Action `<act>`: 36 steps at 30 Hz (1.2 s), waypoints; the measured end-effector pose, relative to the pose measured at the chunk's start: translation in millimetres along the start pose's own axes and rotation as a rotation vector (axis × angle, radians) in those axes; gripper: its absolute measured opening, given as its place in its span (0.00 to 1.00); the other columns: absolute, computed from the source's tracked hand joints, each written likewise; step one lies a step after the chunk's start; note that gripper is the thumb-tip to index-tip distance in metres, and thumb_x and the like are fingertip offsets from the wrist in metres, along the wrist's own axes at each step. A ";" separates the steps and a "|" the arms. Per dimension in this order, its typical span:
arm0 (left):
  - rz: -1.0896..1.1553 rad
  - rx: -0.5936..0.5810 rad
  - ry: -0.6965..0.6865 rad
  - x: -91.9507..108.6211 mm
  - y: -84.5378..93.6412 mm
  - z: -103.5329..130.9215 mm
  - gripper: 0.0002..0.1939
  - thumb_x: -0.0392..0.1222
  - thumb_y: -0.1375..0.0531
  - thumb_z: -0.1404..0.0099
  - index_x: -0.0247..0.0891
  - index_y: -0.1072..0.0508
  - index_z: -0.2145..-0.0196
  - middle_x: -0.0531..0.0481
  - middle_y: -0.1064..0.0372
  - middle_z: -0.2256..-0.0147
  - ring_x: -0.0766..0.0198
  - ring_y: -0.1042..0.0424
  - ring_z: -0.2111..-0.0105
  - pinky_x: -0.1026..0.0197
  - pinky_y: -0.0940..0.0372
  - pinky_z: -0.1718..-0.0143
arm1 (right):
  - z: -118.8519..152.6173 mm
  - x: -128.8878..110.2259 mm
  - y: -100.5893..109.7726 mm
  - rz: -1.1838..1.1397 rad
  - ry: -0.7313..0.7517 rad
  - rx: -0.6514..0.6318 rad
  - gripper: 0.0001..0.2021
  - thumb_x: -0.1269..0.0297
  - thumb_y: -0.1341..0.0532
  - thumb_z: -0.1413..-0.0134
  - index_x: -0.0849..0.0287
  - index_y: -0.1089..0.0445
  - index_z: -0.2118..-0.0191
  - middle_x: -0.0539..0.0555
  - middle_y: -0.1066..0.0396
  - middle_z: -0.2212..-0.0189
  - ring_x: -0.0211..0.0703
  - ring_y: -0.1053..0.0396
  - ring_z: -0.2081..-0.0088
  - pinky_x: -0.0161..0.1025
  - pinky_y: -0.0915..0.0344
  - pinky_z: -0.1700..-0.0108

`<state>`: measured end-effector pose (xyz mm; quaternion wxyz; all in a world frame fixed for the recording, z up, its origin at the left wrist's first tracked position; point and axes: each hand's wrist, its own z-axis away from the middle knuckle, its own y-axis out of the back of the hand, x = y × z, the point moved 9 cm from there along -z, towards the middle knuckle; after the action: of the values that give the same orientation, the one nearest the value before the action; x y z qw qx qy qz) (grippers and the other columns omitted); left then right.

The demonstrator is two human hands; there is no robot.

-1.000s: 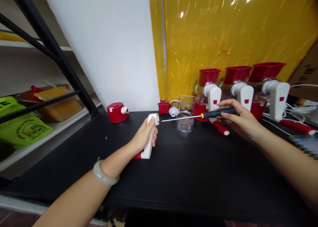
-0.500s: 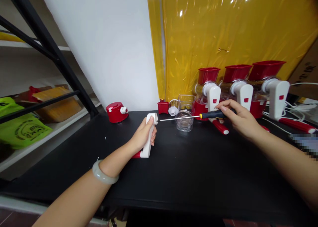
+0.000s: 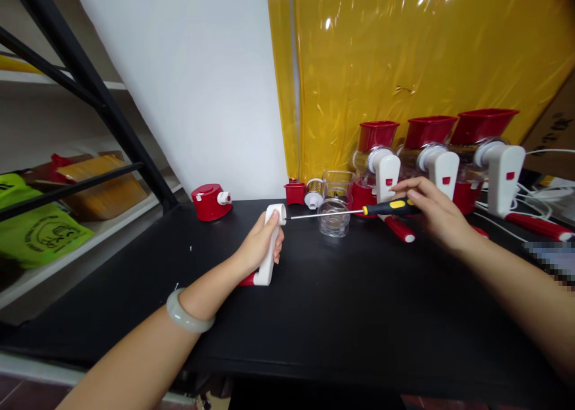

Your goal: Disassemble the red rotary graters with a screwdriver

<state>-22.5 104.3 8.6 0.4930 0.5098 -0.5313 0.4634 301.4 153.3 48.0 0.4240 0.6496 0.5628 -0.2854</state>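
Observation:
My left hand (image 3: 260,242) is wrapped round a white crank handle (image 3: 266,269), held upright over the black table. Its red grip (image 3: 247,279) points left, partly behind my wrist. In my right hand (image 3: 433,212) is a screwdriver (image 3: 381,209) with a black and yellow handle, held level by the fingertips. The screwdriver's tip meets the round white socket (image 3: 282,214) at the top of the crank; whether a screw sits inside is hidden. Behind the shaft stands a clear plastic housing (image 3: 333,218).
Three assembled red-and-white rotary graters (image 3: 387,173) stand at the back right. A red base (image 3: 211,202), a drum grater (image 3: 314,193) and a small red hopper (image 3: 294,193) sit along the back. White cables (image 3: 516,209) lie at the right. A black metal frame (image 3: 94,87) rises at the left.
The screwdriver handle has turned, so its yellow patches now face me. My right fingers have shifted slightly on it. The crank in my left hand stays nearly still.

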 end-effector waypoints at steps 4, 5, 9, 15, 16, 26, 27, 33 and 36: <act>0.002 0.010 0.003 -0.5 1.8 -0.9 0.25 0.67 0.43 0.38 0.43 0.44 0.66 0.61 0.42 0.81 0.71 0.44 0.87 0.67 0.40 0.88 | 3.7 -2.9 -4.6 0.097 -0.042 -0.035 0.22 0.40 0.48 0.39 0.52 0.32 0.56 0.50 0.30 0.74 0.42 0.32 0.76 0.39 0.33 0.73; 0.003 0.013 0.004 -0.4 2.1 -0.9 0.25 0.67 0.43 0.39 0.43 0.44 0.66 0.61 0.42 0.81 0.71 0.44 0.87 0.67 0.40 0.88 | 4.9 -3.5 -5.0 0.142 -0.064 -0.033 0.22 0.39 0.47 0.39 0.53 0.32 0.57 0.49 0.33 0.77 0.40 0.35 0.79 0.38 0.36 0.77; -0.001 0.014 0.006 0.6 1.8 -0.3 0.25 0.67 0.43 0.38 0.43 0.44 0.65 0.61 0.42 0.81 0.71 0.44 0.87 0.67 0.40 0.88 | 6.2 -10.2 -4.6 0.224 -0.077 0.004 0.21 0.40 0.42 0.43 0.53 0.32 0.60 0.47 0.36 0.79 0.36 0.40 0.82 0.34 0.43 0.81; 0.010 0.027 0.001 2.1 3.5 -0.4 0.25 0.66 0.43 0.38 0.42 0.43 0.65 0.61 0.42 0.81 0.71 0.44 0.87 0.67 0.40 0.88 | 2.0 -13.0 -1.8 0.147 0.020 0.057 0.18 0.45 0.35 0.49 0.52 0.30 0.59 0.52 0.29 0.63 0.41 0.30 0.66 0.38 0.30 0.66; 0.010 0.029 0.000 2.5 3.7 -0.5 0.25 0.66 0.43 0.38 0.42 0.43 0.65 0.61 0.42 0.81 0.71 0.44 0.87 0.67 0.40 0.88 | 1.8 -9.6 -2.3 0.113 0.002 0.047 0.18 0.46 0.34 0.49 0.51 0.31 0.57 0.52 0.29 0.63 0.41 0.30 0.66 0.37 0.30 0.66; 0.000 0.018 -0.005 3.0 0.4 0.6 0.25 0.67 0.43 0.38 0.42 0.44 0.65 0.61 0.42 0.80 0.71 0.44 0.86 0.67 0.40 0.88 | 6.2 -3.3 -12.3 -0.227 -0.107 -0.051 0.20 0.58 0.29 0.53 0.47 0.33 0.54 0.47 0.33 0.66 0.36 0.33 0.72 0.32 0.36 0.76; -0.005 0.014 -0.006 2.8 0.1 0.8 0.25 0.67 0.43 0.38 0.42 0.44 0.65 0.61 0.42 0.80 0.71 0.44 0.86 0.67 0.40 0.88 | 5.2 -2.4 -11.0 -0.225 -0.096 -0.040 0.19 0.58 0.29 0.53 0.47 0.32 0.54 0.48 0.33 0.66 0.37 0.32 0.69 0.32 0.34 0.73; -0.014 0.000 -0.008 1.3 -0.1 0.3 0.25 0.67 0.44 0.38 0.43 0.45 0.65 0.62 0.42 0.81 0.71 0.44 0.86 0.67 0.40 0.88 | -2.8 8.7 -1.6 -0.026 -0.009 0.008 0.18 0.43 0.45 0.40 0.50 0.32 0.55 0.51 0.30 0.63 0.45 0.29 0.62 0.46 0.32 0.53; -0.018 -0.007 -0.006 0.5 -0.1 0.0 0.25 0.67 0.44 0.38 0.43 0.45 0.65 0.62 0.41 0.80 0.71 0.44 0.86 0.67 0.40 0.88 | -4.0 6.0 4.8 0.219 0.040 0.068 0.23 0.39 0.50 0.39 0.51 0.32 0.55 0.53 0.30 0.62 0.48 0.30 0.61 0.51 0.35 0.49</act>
<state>-22.4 104.2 9.1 0.4973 0.5142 -0.5297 0.4557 306.9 159.7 46.0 0.4191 0.7268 0.4866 -0.2434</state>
